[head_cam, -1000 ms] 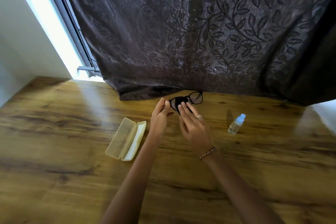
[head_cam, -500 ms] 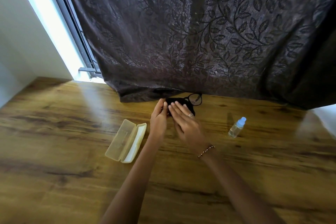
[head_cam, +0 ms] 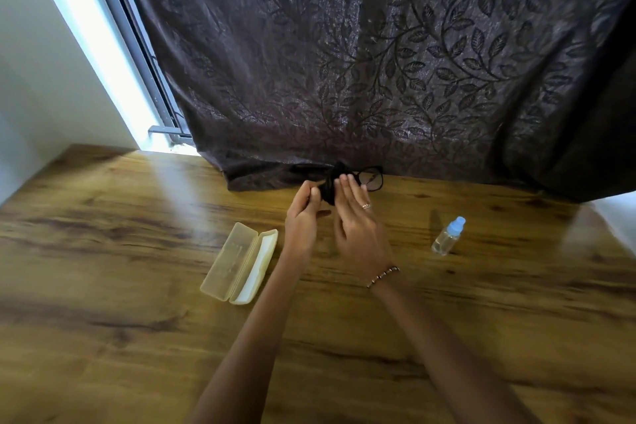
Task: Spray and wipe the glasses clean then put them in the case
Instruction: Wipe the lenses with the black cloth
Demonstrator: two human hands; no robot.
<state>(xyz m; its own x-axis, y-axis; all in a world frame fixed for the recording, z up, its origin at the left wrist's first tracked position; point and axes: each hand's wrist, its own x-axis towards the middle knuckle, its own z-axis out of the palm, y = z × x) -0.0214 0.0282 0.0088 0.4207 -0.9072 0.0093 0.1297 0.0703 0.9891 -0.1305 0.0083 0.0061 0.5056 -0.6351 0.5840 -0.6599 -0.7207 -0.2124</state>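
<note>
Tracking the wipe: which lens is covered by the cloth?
The glasses' lens nearer the case, wrapped in the black cloth; the lens nearer the spray bottle shows bare.

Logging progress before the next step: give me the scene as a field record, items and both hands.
glasses: black-framed glasses, held in both hands, one lens bare
cloth: black wiping cloth bunched over the other lens
left hand: fingers curled, gripping the covered end of the glasses
right hand: straight fingers pressed on the cloth
case: pale yellow plastic case, open on the wooden table, left of the hands
spray: clear spray bottle with blue cap, upright, right of the hands
</note>
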